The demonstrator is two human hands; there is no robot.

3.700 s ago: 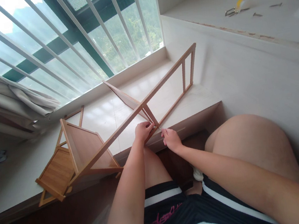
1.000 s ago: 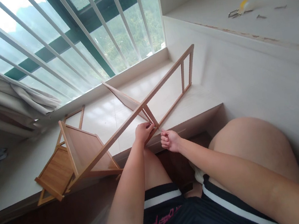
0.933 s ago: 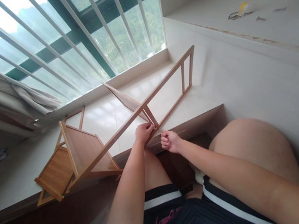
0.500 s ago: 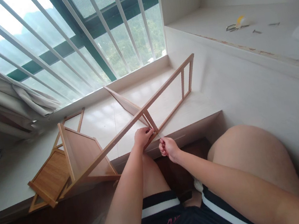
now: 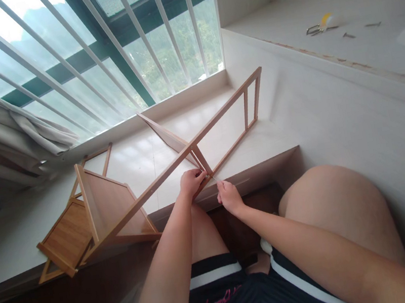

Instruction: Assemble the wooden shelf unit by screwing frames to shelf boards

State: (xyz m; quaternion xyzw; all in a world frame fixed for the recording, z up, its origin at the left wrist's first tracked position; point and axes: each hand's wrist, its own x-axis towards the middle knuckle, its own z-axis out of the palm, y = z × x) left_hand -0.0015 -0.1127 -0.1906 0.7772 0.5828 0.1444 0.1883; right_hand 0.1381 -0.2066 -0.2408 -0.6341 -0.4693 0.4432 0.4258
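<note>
A light wooden frame [image 5: 167, 171] with long rails and short crossbars leans across the window ledge, tilted. My left hand [image 5: 191, 183] is closed on its near rail, fingertips pinched by the joint of a crossbar [image 5: 202, 160]. Just right of that joint, my right hand [image 5: 229, 196] is closed around a thin metal tool [image 5: 214, 178]. Only the slim shaft shows, its tip against the joint; the rest is hidden in my fist. A flat wooden panel [image 5: 166, 134] slants from the frame toward the window. Another wide panel [image 5: 112, 199] is at the frame's left end.
Behind the frame, a darker wooden panel [image 5: 67, 234] lies at the left of the ledge [image 5: 130, 158]. On the raised shelf [image 5: 282, 21] at right are metal pieces [image 5: 316, 29], a yellow-and-clear roll [image 5: 327, 20] and two screws [image 5: 348, 35]. A curtain [image 5: 16, 119] hangs left; window bars stand behind.
My right fist has turned and shifted slightly around the tool, whose tip stays at the joint. My left hand keeps its hold on the frame. The view has tilted a little.
</note>
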